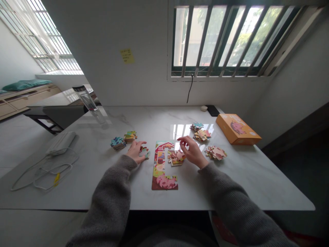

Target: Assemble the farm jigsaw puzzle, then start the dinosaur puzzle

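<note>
Left hand (133,152): thumb and fingers parted around a few pieces; cannot tell if gripped. Right hand (191,151): fingers bent; cannot tell if anything is pinched. White table (218,188) beneath both. Orange box (239,128): beyond and right of right hand. Partly assembled puzzle (167,181), pig at near end: between the hands. Piece stacks: pinkish stack (216,153) just right of right hand; orange-yellow stack (202,135) beyond it; brown-pink stack (176,158) beside its fingertips; blue stack (118,143) left of left hand. Smallest: loose pieces (146,153) at left hand.
</note>
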The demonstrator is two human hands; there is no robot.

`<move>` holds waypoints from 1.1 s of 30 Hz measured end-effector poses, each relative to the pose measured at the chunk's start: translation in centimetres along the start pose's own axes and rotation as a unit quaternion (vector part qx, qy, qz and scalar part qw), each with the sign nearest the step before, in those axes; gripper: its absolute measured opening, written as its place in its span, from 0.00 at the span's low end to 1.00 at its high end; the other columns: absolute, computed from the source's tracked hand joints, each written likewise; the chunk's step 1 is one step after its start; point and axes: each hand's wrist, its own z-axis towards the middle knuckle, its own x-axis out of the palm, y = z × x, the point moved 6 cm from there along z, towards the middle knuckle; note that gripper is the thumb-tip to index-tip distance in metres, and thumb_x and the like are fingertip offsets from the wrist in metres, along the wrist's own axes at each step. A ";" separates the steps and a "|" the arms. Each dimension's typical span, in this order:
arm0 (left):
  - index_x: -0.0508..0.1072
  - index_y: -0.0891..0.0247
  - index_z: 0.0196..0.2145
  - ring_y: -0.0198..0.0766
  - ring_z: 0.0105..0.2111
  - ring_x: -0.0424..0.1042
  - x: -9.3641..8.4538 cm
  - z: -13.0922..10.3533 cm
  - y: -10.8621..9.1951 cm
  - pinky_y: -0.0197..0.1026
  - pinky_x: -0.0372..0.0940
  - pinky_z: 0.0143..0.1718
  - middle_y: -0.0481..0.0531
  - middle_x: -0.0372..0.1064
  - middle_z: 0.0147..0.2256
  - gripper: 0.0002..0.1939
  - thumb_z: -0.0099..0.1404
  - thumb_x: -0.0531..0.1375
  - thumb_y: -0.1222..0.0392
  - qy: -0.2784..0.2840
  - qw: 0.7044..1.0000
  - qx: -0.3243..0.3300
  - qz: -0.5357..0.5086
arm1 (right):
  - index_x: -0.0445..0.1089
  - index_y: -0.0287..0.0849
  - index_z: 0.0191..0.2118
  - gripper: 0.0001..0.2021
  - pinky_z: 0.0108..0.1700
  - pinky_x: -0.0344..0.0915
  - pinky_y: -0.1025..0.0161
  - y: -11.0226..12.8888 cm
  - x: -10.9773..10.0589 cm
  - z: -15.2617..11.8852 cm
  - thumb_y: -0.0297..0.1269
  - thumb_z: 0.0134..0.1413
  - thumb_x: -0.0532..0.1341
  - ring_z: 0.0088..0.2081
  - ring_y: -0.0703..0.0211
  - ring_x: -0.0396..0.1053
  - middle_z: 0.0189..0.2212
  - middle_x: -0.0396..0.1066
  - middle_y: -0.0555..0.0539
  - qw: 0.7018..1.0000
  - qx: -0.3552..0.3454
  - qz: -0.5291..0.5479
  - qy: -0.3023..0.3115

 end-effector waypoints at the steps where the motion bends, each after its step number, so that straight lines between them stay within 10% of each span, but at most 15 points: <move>1: 0.65 0.62 0.58 0.42 0.42 0.68 -0.1 0.1 -0.2 0.48 0.66 0.51 0.55 0.57 0.46 0.33 0.53 0.63 0.60 -0.012 0.999 0.023 -0.025 | 0.71 0.43 0.44 0.09 0.41 0.64 0.58 0.1 0.0 0.0 0.31 0.62 0.55 0.34 0.58 0.66 0.35 0.67 0.46 1.000 -0.002 0.001 -0.001; 6: 0.65 0.61 0.54 0.39 0.39 0.70 -1.1 0.1 -1.0 0.47 0.69 0.46 0.55 0.64 0.45 0.26 0.57 0.61 0.62 -0.071 0.981 0.050 -0.176 | 0.71 0.43 0.44 0.09 0.41 0.64 0.58 0.3 -0.1 0.0 0.31 0.62 0.55 0.34 0.57 0.66 0.34 0.67 0.47 1.000 -0.012 0.010 -0.003; 12: 0.63 0.61 0.51 0.38 0.38 0.73 -1.7 0.1 -3.1 0.42 0.69 0.41 0.53 0.71 0.42 0.28 0.56 0.68 0.57 -0.089 0.891 0.038 -0.443 | 0.71 0.43 0.45 0.09 0.41 0.64 0.58 0.9 0.8 -0.3 0.33 0.63 0.55 0.36 0.57 0.66 0.35 0.70 0.46 0.999 -0.006 0.041 0.013; 21: 0.69 0.62 0.51 0.37 0.37 0.72 2.2 0.1 -8.5 0.40 0.70 0.39 0.50 0.68 0.39 0.29 0.53 0.70 0.56 -0.054 0.792 0.010 -0.608 | 0.58 0.46 0.60 0.24 0.34 0.65 0.63 2.4 5.4 -1.7 0.38 0.60 0.62 0.33 0.61 0.68 0.38 0.72 0.48 0.969 0.047 0.200 0.140; 33: 0.62 0.60 0.45 0.34 0.30 0.72 3.4 -0.3 -10.2 0.38 0.71 0.34 0.45 0.68 0.32 0.28 0.53 0.72 0.51 0.007 0.806 0.012 -0.591 | 0.65 0.46 0.53 0.18 0.36 0.69 0.62 1.6 4.3 -1.2 0.47 0.60 0.61 0.35 0.59 0.71 0.39 0.71 0.47 0.941 0.110 0.310 0.077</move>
